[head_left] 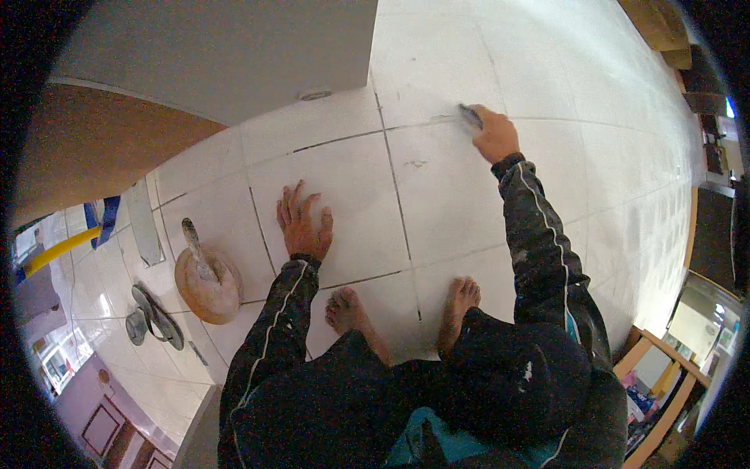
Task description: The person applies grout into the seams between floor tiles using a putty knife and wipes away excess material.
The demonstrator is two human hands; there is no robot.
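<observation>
My right hand [494, 134] is closed on a small dark tool [469, 116] at a grout line between white floor tiles [445, 187], right of centre in the head view. My left hand [304, 223] rests on a tile left of centre, fingers spread. To its left sits a round, tan bowl [195, 293] smeared with pale material, with a trowel [201, 258] lying in it. Several grout lines show dark, others pale. My bare feet are below my hands.
A grey panel [219, 47] and brown surface [109, 148] border the upper left. A long pale bar [147, 227], a blue-and-yellow object [66, 248] and sandals [160, 320] lie left. A wooden frame [642, 344] stands lower right, dark furniture [711, 234] along the right.
</observation>
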